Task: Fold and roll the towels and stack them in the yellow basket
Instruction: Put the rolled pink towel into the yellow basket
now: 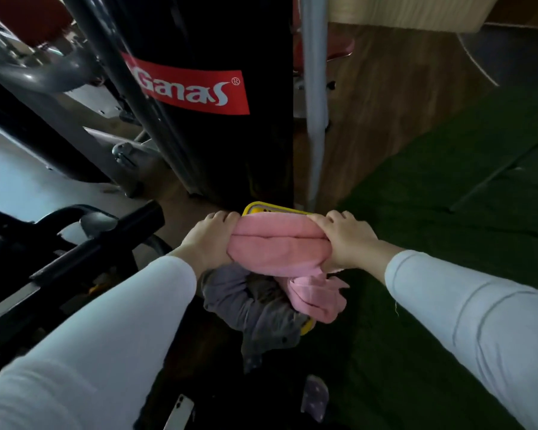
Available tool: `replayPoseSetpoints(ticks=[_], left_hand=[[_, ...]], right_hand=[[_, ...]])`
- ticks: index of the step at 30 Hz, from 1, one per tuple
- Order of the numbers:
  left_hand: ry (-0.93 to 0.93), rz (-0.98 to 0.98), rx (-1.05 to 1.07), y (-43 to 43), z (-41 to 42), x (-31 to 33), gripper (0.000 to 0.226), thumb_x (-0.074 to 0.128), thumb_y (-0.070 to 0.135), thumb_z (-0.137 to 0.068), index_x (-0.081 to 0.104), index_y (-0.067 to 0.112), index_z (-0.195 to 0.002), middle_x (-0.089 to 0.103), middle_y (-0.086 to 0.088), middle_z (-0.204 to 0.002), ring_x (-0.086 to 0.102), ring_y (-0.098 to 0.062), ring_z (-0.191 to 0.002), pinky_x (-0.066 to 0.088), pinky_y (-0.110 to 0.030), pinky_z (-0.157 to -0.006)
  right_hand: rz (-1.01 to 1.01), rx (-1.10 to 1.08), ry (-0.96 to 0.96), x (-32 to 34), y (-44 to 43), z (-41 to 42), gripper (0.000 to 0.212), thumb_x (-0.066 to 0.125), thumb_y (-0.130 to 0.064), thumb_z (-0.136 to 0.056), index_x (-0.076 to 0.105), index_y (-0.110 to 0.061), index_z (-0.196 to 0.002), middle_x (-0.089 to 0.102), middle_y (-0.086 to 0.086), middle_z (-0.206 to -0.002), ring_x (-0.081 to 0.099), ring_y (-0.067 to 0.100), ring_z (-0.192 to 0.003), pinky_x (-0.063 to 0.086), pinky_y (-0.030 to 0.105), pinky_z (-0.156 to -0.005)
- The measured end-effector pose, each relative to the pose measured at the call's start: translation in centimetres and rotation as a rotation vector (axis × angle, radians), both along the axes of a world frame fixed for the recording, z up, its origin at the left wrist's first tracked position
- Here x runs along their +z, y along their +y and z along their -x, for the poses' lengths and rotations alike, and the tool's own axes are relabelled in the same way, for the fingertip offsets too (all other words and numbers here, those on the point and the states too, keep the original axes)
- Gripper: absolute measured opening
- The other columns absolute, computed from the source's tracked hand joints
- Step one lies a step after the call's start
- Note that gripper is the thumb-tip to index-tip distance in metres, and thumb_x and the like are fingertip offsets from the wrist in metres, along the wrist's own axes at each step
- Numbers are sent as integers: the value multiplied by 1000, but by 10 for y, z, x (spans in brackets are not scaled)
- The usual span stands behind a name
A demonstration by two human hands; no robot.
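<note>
Head view: gym corner, wood floor, green mat (432, 212) on the right, black punching bag (218, 135) right behind the work spot. Yellow basket (274, 209) sits at the bag's foot, mostly hidden, only bits of rim show. Pink towel roll (277, 246) hangs over the basket. Left hand (210, 240) and right hand (345, 243) each curl their fingers round one end, probably so it can't unwind going in. Grey towel (255, 302) and crumpled pink towel (317, 296) lie underneath, not yet rolled
</note>
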State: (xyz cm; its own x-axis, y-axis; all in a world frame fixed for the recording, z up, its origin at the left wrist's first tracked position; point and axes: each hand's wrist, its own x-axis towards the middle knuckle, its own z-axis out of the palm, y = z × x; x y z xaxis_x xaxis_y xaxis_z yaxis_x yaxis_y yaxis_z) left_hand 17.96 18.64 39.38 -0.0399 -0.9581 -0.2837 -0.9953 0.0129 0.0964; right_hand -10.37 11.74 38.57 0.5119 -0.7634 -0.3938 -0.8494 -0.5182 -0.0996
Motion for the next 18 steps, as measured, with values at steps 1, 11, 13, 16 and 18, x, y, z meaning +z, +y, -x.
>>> replayPoseSetpoints(ticks=[1,11,13,16,18], left_hand=[[-5,-1,-20,-11,-4,-4,84,74,49,-67,39,19,-138,52,-7,-127,51,-32,-117,46,-44,-96],[-96,-17,-163,-127,-55,-85,74,68,32,-74,36,19,-140,50,-3,-130,49,-27,-120,43,-40,-99],[-103,-29,-172,-145,-65,-115,72,67,31,-76,35,19,-140,50,-3,-130,49,-26,-120,42,-39,-99],[-99,-72,-173,-168,-78,-166,78,71,31,-73,33,20,-141,48,-3,-131,48,-26,-121,41,-38,-100],[-63,-95,-151,-181,-85,-205,82,73,32,-71,32,21,-142,48,-3,-131,47,-26,-121,41,-39,-102]], right_hand=[[-3,-16,11,-3,-7,-4,117,74,-62,-59,7,-36,-152,35,2,-143,38,29,-127,46,44,-91],[17,-183,92,-72,-82,-62,111,80,-58,-59,26,-22,-148,45,1,-140,40,28,-128,45,41,-98],[5,-202,93,-99,-95,-75,109,82,-60,-58,29,-21,-145,47,1,-138,41,27,-127,47,40,-96],[7,-209,133,-146,-114,-90,109,79,-65,-55,32,-21,-143,48,1,-135,41,27,-126,44,41,-98],[37,-173,169,-182,-127,-97,106,74,-71,-53,37,-21,-139,50,0,-132,40,26,-125,40,42,-99]])
